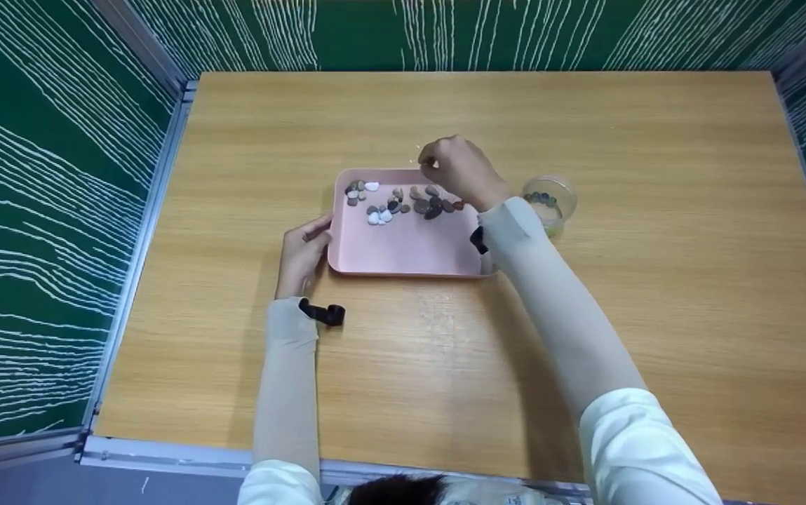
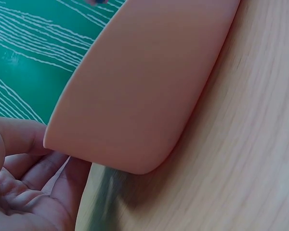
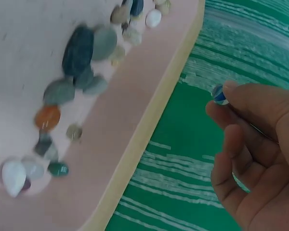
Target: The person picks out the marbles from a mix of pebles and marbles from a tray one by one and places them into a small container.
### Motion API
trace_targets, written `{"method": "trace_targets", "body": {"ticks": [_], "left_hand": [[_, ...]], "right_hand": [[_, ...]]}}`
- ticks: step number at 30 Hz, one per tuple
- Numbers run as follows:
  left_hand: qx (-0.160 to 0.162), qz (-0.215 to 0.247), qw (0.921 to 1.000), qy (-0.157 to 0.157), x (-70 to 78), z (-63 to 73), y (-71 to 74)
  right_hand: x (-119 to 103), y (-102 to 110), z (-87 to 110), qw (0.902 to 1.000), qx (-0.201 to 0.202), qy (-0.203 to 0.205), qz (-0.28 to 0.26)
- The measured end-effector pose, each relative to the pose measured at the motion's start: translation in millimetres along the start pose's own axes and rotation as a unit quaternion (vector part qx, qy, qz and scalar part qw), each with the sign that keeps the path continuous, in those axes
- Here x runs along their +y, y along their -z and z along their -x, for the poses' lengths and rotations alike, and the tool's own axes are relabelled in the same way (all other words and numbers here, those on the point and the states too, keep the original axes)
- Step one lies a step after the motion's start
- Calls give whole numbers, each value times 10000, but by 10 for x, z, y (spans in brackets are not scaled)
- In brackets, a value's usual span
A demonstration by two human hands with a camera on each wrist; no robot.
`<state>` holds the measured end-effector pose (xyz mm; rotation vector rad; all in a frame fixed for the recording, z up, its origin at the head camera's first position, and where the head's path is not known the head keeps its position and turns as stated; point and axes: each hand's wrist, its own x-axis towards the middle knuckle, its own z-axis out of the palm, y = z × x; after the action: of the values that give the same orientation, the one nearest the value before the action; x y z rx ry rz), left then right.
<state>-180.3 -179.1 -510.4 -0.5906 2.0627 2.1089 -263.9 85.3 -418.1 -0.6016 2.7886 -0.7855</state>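
Note:
A pink tray [image 1: 403,249] rests on the table with a loose row of pebbles [image 1: 433,205] across its far half, mostly grey, brown and white. My left hand [image 1: 302,254] grips the tray's left rim, and the left wrist view shows the thumb and fingers at a corner of the tray wall [image 2: 130,96]. Over the far rim, my right hand [image 1: 462,168] pinches a small glass marble [image 3: 219,95], clear with blue, between thumb and forefinger. An orange stone [image 3: 47,117] and a green one [image 3: 58,168] lie among the pebbles in the right wrist view.
Right of the tray stands a round clear container [image 1: 562,191] with dark marbles [image 1: 541,199] in it, partly behind my right forearm. Small pale specks lie beyond the tray's far edge. Green panels with white streaks [image 1: 360,35] border the wooden table [image 1: 690,280].

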Motion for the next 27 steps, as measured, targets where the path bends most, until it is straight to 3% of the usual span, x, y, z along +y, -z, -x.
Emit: {"method": "trace_targets", "body": {"ticks": [9, 20, 27], "left_hand": [[-16, 30, 9999, 138, 13, 6, -1], [-124, 190, 9997, -36, -1, 14, 6], [-69, 230, 9994, 230, 9, 16, 1]], "right_hand": [[223, 215, 209, 9981, -52, -556, -270], [474, 348, 427, 9982, 72, -548, -213], [586, 447, 585, 9949, -40, -951, -344]]}}
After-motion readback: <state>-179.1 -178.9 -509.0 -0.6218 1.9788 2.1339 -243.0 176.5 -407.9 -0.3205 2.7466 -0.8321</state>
